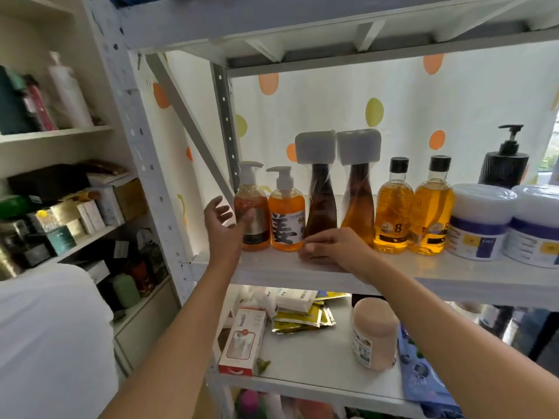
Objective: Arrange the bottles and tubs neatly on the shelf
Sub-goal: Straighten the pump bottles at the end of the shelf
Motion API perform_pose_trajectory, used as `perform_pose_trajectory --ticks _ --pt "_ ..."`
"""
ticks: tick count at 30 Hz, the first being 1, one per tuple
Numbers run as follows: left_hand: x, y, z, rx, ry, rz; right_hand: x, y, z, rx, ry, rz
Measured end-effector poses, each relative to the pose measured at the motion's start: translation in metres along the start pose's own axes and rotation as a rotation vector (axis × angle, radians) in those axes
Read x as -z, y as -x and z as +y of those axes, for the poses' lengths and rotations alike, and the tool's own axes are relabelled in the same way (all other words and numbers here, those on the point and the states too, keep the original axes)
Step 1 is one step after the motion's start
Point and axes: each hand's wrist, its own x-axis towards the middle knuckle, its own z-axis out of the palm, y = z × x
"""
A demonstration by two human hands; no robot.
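A row stands on the white shelf board (pixel 423 276): an amber pump bottle (pixel 255 219), an orange pump bottle (pixel 286 219), a dark brown tall bottle (pixel 321 201), an amber tall bottle (pixel 360 201), two black-capped yellow bottles (pixel 393 213) (pixel 432 216), and two white tubs (pixel 478 225) (pixel 535 231). A black pump bottle (pixel 503 167) stands behind the tubs. My left hand (pixel 223 225) is spread beside the amber pump bottle, thumb at its side. My right hand (pixel 335 246) rests on the shelf, hiding the bases of the two tall bottles.
The rack's grey upright (pixel 151 164) and a diagonal brace (pixel 193 128) stand left of the row. On the lower shelf lie a beige tub (pixel 375 334), a red-white box (pixel 242 343) and sachets (pixel 302 316). Another shelf unit with boxes (pixel 60 213) is at the left.
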Motion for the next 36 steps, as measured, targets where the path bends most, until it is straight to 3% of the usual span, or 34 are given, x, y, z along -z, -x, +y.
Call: perform_pose_trajectory --ticks 3,5,15,17,20,21,23,26,28,36 --pt "-0.003 -0.012 -0.014 0.098 -0.132 -0.252 -0.014 -0.020 0.001 0.029 0.040 -0.046" --pt "-0.002 -0.017 -0.022 0.107 -0.153 -0.325 -0.021 -0.030 0.002 0.038 0.046 -0.074" --pt "-0.001 -0.021 -0.023 0.097 -0.180 -0.360 -0.027 -0.043 0.004 0.019 -0.036 -0.083" --pt "0.000 -0.013 -0.019 0.064 -0.158 -0.260 -0.025 -0.037 0.004 0.023 -0.020 -0.066" --pt "-0.006 0.019 -0.005 -0.130 -0.003 0.067 -0.006 -0.020 0.006 0.050 0.041 -0.027" --pt "-0.014 0.032 0.003 -0.187 0.049 0.047 0.005 -0.012 0.008 0.053 0.013 0.008" --pt "-0.039 0.055 0.018 -0.213 0.110 -0.195 0.032 0.006 0.013 0.060 -0.037 0.083" --pt "-0.091 0.083 0.031 -0.096 0.146 -0.617 0.078 0.037 0.020 0.066 0.007 0.177" --pt "-0.127 0.099 0.036 -0.041 0.119 -0.787 0.111 0.062 0.022 0.058 0.088 0.240" --pt "-0.263 0.156 0.060 -0.003 0.001 -0.999 0.262 0.155 0.040 0.042 0.143 0.383"
